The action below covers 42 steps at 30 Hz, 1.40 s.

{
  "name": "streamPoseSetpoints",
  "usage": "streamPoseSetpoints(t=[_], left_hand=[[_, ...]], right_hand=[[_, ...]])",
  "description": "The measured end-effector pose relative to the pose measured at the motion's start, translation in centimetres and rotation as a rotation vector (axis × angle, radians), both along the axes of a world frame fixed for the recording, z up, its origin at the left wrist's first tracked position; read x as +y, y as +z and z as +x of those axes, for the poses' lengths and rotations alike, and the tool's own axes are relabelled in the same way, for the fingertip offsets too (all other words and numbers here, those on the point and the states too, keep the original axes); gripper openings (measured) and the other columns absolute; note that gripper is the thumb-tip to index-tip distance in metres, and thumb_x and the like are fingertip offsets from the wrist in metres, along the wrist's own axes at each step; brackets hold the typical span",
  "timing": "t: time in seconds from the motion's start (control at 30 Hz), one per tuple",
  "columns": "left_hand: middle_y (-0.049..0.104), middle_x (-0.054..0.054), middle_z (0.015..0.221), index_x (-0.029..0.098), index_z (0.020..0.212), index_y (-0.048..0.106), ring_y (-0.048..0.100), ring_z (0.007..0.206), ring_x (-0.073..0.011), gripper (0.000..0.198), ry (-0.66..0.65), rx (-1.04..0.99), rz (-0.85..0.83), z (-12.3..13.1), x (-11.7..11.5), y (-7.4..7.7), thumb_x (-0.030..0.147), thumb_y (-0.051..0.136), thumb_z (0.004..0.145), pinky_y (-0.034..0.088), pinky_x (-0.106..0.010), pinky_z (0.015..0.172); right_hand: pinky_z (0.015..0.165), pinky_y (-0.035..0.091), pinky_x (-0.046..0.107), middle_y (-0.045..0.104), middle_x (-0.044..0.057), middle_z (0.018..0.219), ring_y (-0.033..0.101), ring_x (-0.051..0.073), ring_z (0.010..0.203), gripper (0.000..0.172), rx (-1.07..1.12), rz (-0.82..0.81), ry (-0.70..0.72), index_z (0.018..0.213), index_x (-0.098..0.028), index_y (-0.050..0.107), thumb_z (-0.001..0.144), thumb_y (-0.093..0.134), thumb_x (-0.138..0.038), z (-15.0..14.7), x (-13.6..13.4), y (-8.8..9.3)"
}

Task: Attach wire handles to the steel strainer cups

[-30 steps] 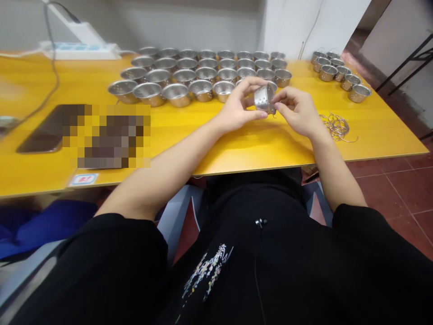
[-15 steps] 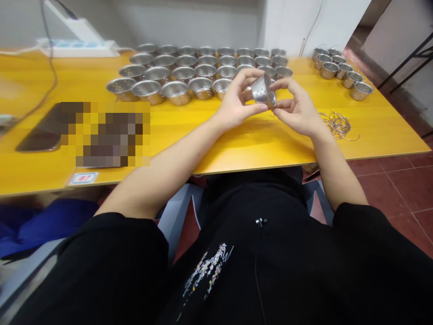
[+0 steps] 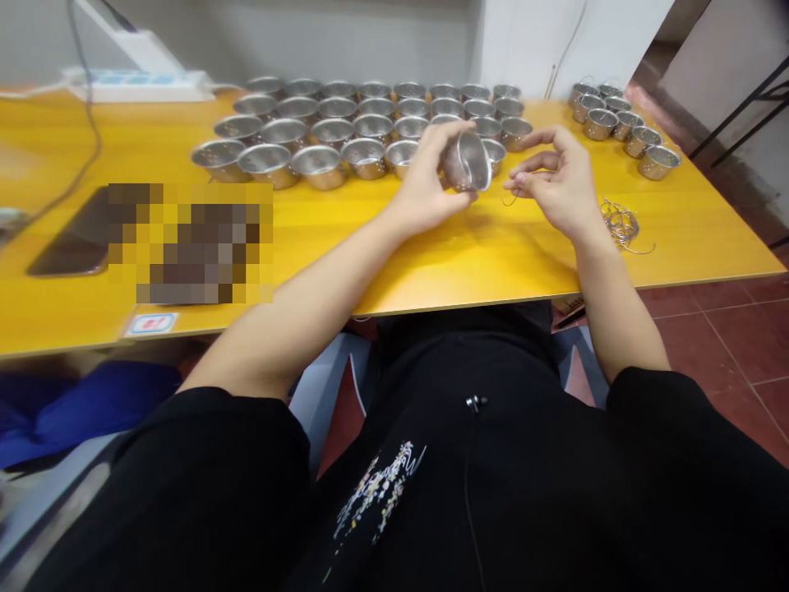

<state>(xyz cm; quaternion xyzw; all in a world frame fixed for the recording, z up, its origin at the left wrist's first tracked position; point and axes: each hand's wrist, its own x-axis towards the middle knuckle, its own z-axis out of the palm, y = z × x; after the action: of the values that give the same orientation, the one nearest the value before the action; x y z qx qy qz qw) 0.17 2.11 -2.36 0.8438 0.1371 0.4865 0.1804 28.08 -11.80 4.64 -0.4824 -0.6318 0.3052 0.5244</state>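
My left hand (image 3: 428, 185) grips a small perforated steel cup (image 3: 467, 162), tilted with its rim turned to the right, just above the yellow table (image 3: 431, 255). My right hand (image 3: 558, 185) is a little to the right of the cup and apart from it. Its thumb and forefinger pinch a thin wire handle (image 3: 509, 200) that hangs below the fingertips, while the other fingers curl loosely. Right behind both hands stand rows of several more steel cups (image 3: 345, 131).
A loose pile of wire handles (image 3: 620, 224) lies right of my right hand. Several cups with handles (image 3: 625, 131) stand at the far right corner. A phone (image 3: 67, 238) lies at the left, and a power strip (image 3: 136, 82) with a cable sits at the back left.
The cup has turned in my left hand, its rim now facing right. My right hand has let go of the cup and pulled away to the right, with the wire in its fingers.
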Motion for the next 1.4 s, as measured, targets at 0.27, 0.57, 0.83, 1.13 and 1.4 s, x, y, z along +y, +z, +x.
streamPoseSetpoints(t=[0.27, 0.57, 0.83, 1.13, 1.4], left_hand=[[0.072, -0.02, 0.167, 0.033, 0.164, 0.065, 0.071, 0.155, -0.0528, 0.091, 0.075, 0.067, -0.017, 0.4, -3.9, 1.4, 0.06, 0.107, 0.088, 0.064, -0.078, 0.133], [0.076, -0.02, 0.16, 0.03, 0.157, 0.073, 0.074, 0.151, -0.0518, 0.088, -0.036, 0.072, -0.075, 1.5, -4.4, 1.6, 0.055, 0.113, 0.082, 0.066, -0.073, 0.135], [0.074, -0.019, 0.164, 0.034, 0.16, 0.073, 0.07, 0.154, -0.0545, 0.096, -0.06, 0.085, -0.053, 1.4, -4.3, 1.6, 0.053, 0.115, 0.076, 0.063, -0.08, 0.139], [0.071, -0.019, 0.165, 0.032, 0.161, 0.072, 0.069, 0.156, -0.0561, 0.093, -0.039, 0.098, -0.056, 1.5, -4.4, 1.5, 0.045, 0.109, 0.077, 0.063, -0.082, 0.14], [0.073, -0.017, 0.16, 0.036, 0.16, 0.072, 0.069, 0.149, -0.0541, 0.096, -0.055, 0.058, -0.045, 1.9, -4.8, 1.5, 0.058, 0.115, 0.076, 0.066, -0.078, 0.131]], right_hand=[[0.102, 0.089, 0.048, 0.091, 0.004, 0.111, 0.096, 0.039, 0.13, 0.067, 0.262, 0.074, 0.062, 0.11, -0.033, 0.069, 0.088, 0.127, -0.058, 0.6, 0.8, -0.3], [0.094, 0.088, 0.049, 0.089, 0.009, 0.121, 0.093, 0.045, 0.141, 0.06, 0.072, 0.055, 0.057, 0.113, -0.031, 0.071, 0.1, 0.118, -0.066, 0.5, 0.3, 0.4], [0.094, 0.088, 0.047, 0.09, 0.01, 0.126, 0.093, 0.043, 0.139, 0.059, 0.023, 0.056, 0.039, 0.113, -0.032, 0.071, 0.099, 0.114, -0.07, 0.3, 0.2, 0.5], [0.094, 0.086, 0.048, 0.089, 0.009, 0.12, 0.094, 0.042, 0.135, 0.056, 0.061, 0.049, 0.038, 0.108, -0.032, 0.067, 0.097, 0.11, -0.066, 1.2, 1.1, -0.2], [0.118, 0.076, 0.069, 0.091, 0.008, 0.113, 0.083, 0.049, 0.151, 0.057, 0.014, 0.065, 0.091, 0.114, -0.038, 0.074, 0.099, 0.111, -0.079, 1.2, 0.5, 0.2]])
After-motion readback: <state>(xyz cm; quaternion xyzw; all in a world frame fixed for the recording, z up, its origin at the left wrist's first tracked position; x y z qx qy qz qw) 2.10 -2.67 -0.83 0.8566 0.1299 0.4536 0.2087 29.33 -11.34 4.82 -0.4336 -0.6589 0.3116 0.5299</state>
